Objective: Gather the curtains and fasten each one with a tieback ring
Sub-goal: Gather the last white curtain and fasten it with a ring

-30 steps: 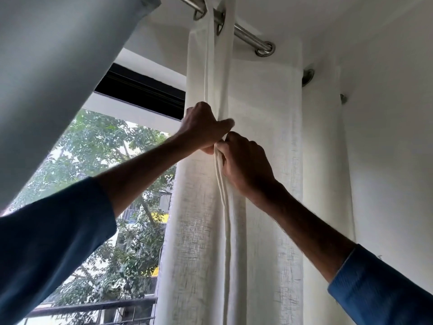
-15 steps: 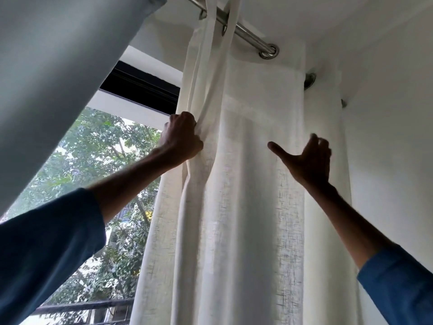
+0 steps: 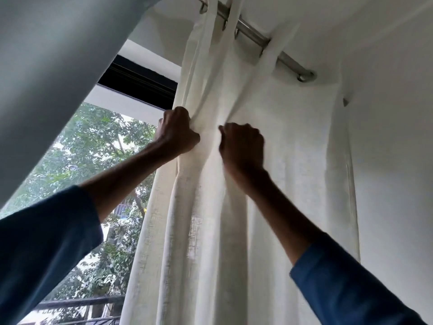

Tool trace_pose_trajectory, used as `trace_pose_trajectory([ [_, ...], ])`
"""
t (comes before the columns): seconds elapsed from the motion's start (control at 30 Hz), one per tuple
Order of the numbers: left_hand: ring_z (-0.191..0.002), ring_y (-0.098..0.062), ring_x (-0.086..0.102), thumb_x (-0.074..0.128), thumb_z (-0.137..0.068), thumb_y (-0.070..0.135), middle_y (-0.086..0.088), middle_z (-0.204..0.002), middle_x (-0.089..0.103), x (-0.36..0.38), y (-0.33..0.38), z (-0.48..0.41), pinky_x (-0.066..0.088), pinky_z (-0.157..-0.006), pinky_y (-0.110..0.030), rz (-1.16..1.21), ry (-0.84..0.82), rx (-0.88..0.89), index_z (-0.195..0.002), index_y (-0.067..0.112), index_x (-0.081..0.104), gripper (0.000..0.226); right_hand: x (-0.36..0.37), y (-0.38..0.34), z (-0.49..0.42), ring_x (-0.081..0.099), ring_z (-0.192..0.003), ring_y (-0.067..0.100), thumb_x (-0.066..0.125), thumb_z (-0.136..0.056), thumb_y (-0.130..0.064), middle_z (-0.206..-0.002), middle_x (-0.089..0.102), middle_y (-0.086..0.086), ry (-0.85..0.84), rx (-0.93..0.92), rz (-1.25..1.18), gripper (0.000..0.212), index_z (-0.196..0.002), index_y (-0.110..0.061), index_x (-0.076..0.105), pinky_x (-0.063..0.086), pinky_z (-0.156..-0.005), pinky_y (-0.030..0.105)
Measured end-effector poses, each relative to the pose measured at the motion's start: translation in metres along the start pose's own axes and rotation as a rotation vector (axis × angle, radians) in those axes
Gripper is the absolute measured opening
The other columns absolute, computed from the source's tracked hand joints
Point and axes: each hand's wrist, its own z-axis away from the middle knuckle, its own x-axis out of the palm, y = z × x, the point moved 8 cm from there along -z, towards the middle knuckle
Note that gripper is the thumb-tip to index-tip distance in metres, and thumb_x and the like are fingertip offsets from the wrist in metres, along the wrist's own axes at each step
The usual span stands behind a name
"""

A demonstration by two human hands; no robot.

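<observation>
No text, label, brand, number or sign can be read anywhere in the view.

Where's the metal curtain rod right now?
The curtain rod slants across the head view's upper right, above the left hand and right hand, with the white curtain hanging from it.

Curtain [image 3: 293, 160] on rod [image 3: 253, 35], window [image 3: 93, 148] left, wall [image 3: 393, 137] right — left hand [image 3: 177, 132], right hand [image 3: 241, 144] side by side on it
</observation>
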Motion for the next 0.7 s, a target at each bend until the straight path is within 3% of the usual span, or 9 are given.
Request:
trace_pose_trajectory([
  [0.1,-0.068,-0.03,0.049,0.065,-0.077,0.008,-0.012,-0.065,0.044,-0.007,-0.001,-0.002,0.031,-0.055,-0.03,0.009,-0.006,0.009,-0.063,0.006,0.046,0.024,-0.004,-0.036,-0.002,0.07,-0.07,0.032,0.056,-0.102,-0.024,-0.076,0.073,0.009,0.036,-0.052,-0.095,0.026,-0.085,-0.012,0.071,0.039,-0.057,0.031],
  [0.23,-0.061,-0.032,0.056,0.06,-0.078,0.008,-0.016,-0.066,0.055,-0.013,0.008,0.008,0.038,-0.051,-0.03,0.042,0.006,0.123,-0.07,-0.004,0.058,0.015,0.002,-0.031,-0.002,0.064,-0.079,0.028,0.05,-0.103,-0.022,-0.088,0.069,0.004,-0.016,-0.038,-0.134,0.021,-0.087,-0.016,0.063,0.031,-0.065,0.03],
  [0.37,-0.057,-0.027,0.05,0.06,-0.073,0.012,-0.007,-0.061,0.045,-0.007,0.029,0.032,0.034,-0.048,-0.027,0.037,-0.073,0.189,-0.062,0.007,0.046,0.019,-0.006,-0.025,0.029,0.035,-0.06,0.029,0.05,-0.091,-0.009,-0.055,0.034,-0.004,-0.063,0.014,-0.306,0.031,-0.063,-0.016,0.041,0.026,-0.062,0.031],
  [0.4,-0.057,-0.026,0.051,0.063,-0.072,0.014,-0.006,-0.062,0.046,-0.003,0.033,0.039,0.035,-0.046,-0.027,0.028,-0.112,0.188,-0.061,0.011,0.043,0.023,-0.006,-0.023,0.038,0.033,-0.059,0.028,0.051,-0.088,-0.008,-0.053,0.036,-0.003,-0.085,0.028,-0.312,0.028,-0.062,-0.015,0.044,0.026,-0.062,0.032],
  [0.5,-0.052,-0.021,0.058,0.071,-0.073,0.013,-0.006,-0.062,0.054,0.009,0.038,0.06,0.041,-0.04,-0.027,0.054,-0.222,0.195,-0.062,0.01,0.048,0.026,-0.009,-0.013,0.068,0.051,-0.059,0.033,0.062,-0.092,-0.016,-0.067,0.069,0.004,-0.097,0.033,-0.371,0.021,-0.072,-0.012,0.066,0.033,-0.059,0.03],
  [0.6,-0.048,-0.02,0.055,0.068,-0.076,0.012,-0.005,-0.056,0.054,0.014,0.041,0.08,0.04,-0.039,-0.028,0.063,-0.243,0.239,-0.062,0.004,0.054,0.022,-0.018,0.0,0.09,0.064,-0.061,0.029,0.07,-0.094,-0.023,-0.065,0.07,0.006,-0.067,0.062,-0.531,0.028,-0.07,-0.008,0.067,0.046,-0.06,0.032],
  [0.7,-0.058,-0.027,0.064,0.064,-0.081,0.01,-0.011,-0.065,0.063,0.024,0.039,0.094,0.055,-0.052,-0.04,0.024,-0.25,0.26,-0.074,-0.001,0.065,0.013,-0.021,0.011,0.102,0.069,-0.067,0.021,0.073,-0.09,-0.015,-0.069,0.072,0.002,-0.07,0.097,-0.6,0.014,-0.079,-0.007,0.072,0.053,-0.067,0.037],
])
